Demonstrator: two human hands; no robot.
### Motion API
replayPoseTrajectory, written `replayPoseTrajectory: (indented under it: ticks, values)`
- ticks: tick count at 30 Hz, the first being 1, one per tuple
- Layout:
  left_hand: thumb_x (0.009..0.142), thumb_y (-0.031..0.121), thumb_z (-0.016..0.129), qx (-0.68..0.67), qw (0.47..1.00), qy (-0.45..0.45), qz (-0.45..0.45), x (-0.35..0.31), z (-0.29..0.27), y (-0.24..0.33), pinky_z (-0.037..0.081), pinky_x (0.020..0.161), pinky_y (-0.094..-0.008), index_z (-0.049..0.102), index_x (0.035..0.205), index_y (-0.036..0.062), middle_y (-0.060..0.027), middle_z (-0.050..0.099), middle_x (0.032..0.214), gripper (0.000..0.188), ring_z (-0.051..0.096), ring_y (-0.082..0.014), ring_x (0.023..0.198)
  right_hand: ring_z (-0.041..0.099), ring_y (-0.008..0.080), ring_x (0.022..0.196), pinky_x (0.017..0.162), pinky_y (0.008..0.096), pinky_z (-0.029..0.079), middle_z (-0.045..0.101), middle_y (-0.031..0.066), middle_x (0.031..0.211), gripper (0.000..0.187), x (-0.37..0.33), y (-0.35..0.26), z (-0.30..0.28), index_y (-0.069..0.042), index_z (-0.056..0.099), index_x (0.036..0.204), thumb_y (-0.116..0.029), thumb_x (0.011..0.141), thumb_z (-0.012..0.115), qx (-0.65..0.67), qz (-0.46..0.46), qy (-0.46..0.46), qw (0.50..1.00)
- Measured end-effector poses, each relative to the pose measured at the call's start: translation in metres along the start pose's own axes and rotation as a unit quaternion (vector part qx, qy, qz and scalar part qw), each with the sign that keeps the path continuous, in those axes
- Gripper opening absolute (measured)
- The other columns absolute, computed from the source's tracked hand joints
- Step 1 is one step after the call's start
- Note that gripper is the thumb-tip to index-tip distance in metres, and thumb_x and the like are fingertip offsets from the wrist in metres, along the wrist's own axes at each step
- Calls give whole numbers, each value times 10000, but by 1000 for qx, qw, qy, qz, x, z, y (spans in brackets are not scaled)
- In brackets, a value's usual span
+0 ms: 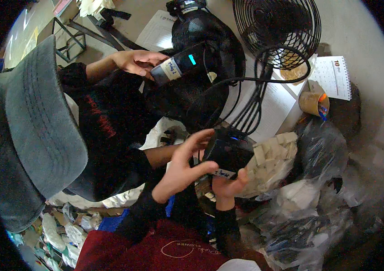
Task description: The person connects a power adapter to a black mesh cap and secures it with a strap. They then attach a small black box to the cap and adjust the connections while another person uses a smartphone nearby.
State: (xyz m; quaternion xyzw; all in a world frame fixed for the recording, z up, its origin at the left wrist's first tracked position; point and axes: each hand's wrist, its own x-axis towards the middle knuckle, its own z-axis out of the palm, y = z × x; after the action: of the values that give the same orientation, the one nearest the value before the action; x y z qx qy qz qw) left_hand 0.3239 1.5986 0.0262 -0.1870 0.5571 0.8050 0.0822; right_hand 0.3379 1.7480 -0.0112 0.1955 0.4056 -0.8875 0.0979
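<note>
Close to my body, a black box-shaped electronic device [229, 151] with a small blue light and a white label strip sits between my two hands. My left hand [185, 161] grips its left side, thumb lying near the label. From below, my right hand [229, 186] holds the near right corner, its thumb up against the edge. Several black cables [251, 106] run beyond the device toward a black mesh bag [205, 40]. A co-worker's hand [140, 62] touches a similar black device [174, 67] with a glowing cyan display, which lies on the bag.
A co-worker in a grey cap [43, 113] leans in from the left. At the far side stand a black wire fan [278, 27], a desk calendar [332, 77] and a cup of pens [311, 104]. Clear plastic bags [309, 217] and stacked pale cloths [273, 162] crowd my right.
</note>
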Motion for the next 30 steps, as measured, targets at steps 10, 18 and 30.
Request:
replayPoseTrajectory:
  ticks: [10,18,30]
  values:
    - [743,75,849,-3,996,28,-85,-26,-9,11,494,903,-284,452,1316,8,-84,629,1147,699,608,-143,1047,574,334,1174,953,435,487,563,163,1351,427,13,-59,25,-61,591,1306,-197,904,645,-521,-417,-110,737]
    - [673,218,903,263,964,17,22,-33,-22,18,522,840,-305,551,1214,-7,-118,690,1009,684,668,-165,941,623,313,928,805,372,498,628,132,944,244,37,-87,70,-26,664,1113,-85,876,669,-570,-111,-319,749]
    - [619,265,918,387,922,24,11,-47,-20,41,535,813,-319,595,1168,30,-132,712,976,679,705,-205,886,601,179,829,721,273,461,617,79,916,119,19,-84,76,19,670,969,6,851,663,-535,-35,-233,811]
